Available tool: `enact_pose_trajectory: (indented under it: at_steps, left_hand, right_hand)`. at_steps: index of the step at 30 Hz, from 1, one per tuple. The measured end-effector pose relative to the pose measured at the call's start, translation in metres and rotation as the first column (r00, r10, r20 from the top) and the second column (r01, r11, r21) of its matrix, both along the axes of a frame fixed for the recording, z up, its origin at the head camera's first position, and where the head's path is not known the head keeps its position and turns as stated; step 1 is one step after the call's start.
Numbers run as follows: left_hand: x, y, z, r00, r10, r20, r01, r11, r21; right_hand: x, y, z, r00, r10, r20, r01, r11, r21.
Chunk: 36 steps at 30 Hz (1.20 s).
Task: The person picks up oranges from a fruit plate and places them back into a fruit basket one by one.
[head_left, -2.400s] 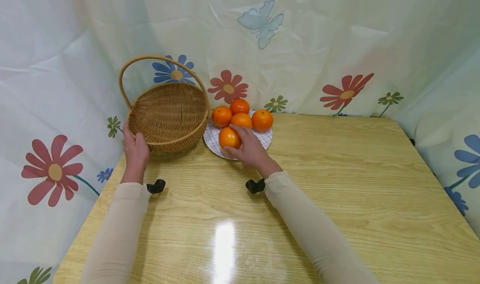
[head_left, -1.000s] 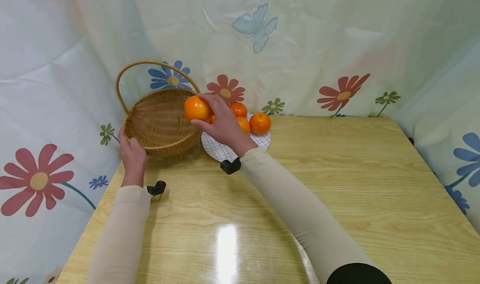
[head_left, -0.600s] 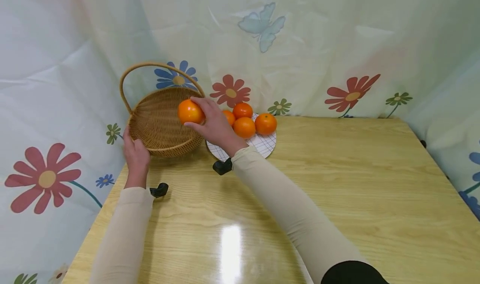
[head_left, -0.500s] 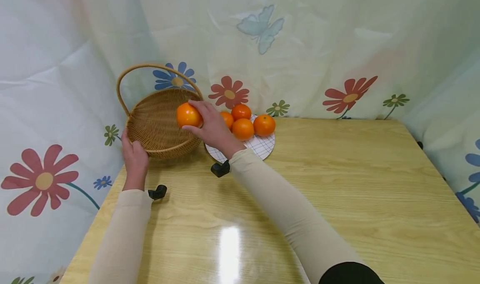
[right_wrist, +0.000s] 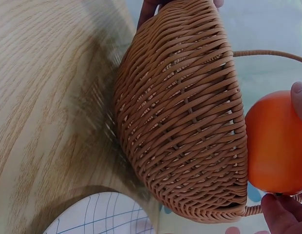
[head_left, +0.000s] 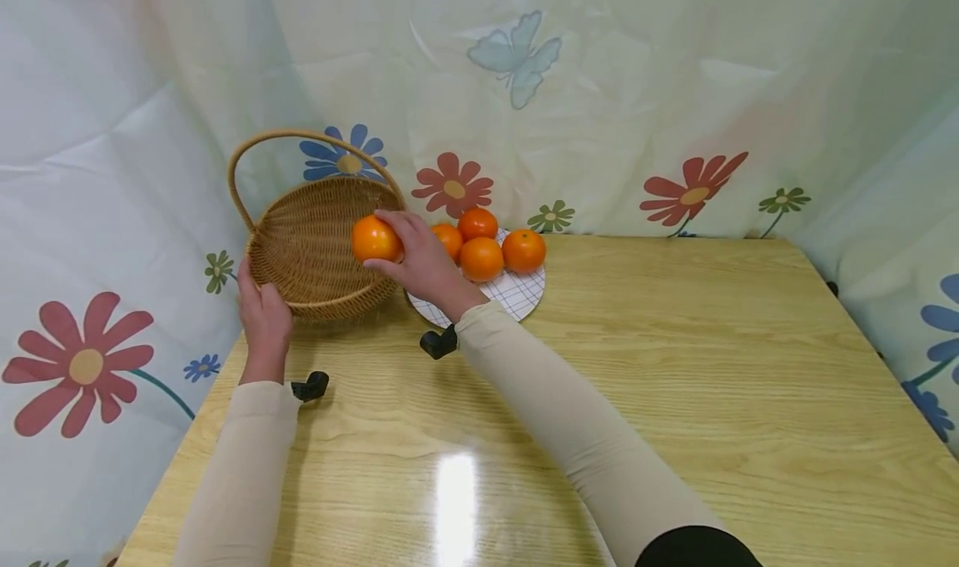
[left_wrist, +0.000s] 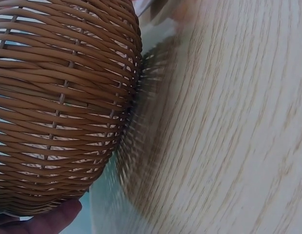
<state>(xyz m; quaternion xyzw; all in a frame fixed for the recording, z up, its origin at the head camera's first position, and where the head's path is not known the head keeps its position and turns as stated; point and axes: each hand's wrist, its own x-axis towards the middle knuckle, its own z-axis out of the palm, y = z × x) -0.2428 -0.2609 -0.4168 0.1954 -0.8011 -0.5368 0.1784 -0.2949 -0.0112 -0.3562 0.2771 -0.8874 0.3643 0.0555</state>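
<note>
At the left of the table is a brown wicker basket (head_left: 310,238) with a tall arched handle, tilted so its hollow faces me. My left hand (head_left: 265,317) grips its near left rim; a fingertip (left_wrist: 56,219) shows at the weave in the left wrist view. Between thumb and fingers, my right hand (head_left: 430,263) holds an orange (head_left: 375,240) over the basket's right side. From the right wrist, the orange (right_wrist: 273,141) appears just beyond the woven rim. Several more oranges (head_left: 482,259) sit on a round checked plate (head_left: 524,292) behind my right hand, one partly hidden.
The wooden table (head_left: 637,367) extends widely to the right and front. A flower-printed curtain (head_left: 599,117) hangs close behind basket and plate and along both sides. Small black camera mounts (head_left: 438,342) stick out from both wrists.
My right hand has lifted the orange off the plate and carried it left over the basket, then lowered it slightly. My left hand stays on the rim.
</note>
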Motion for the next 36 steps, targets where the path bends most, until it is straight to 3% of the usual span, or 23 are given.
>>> enact_pose_trajectory:
  at_steps: [14, 25, 36]
  left_hand:
    - [-0.001, -0.003, 0.000, 0.999, -0.036, 0.032, 0.036, 0.999, 0.011]
    - [-0.002, -0.003, 0.002, 0.998, -0.053, 0.034, 0.053, 0.998, 0.016]
    - [0.002, -0.002, 0.000, 0.998, -0.053, 0.044, 0.053, 0.999, 0.014]
  right_hand:
    - [-0.001, 0.017, -0.005, 0.999, -0.017, 0.045, 0.017, 1.000, 0.009]
    - [-0.009, 0.038, -0.018, 0.999, -0.032, 0.001, 0.032, 0.999, -0.034]
    - [-0.013, 0.052, -0.028, 0.991, -0.124, 0.051, 0.123, 0.992, 0.022]
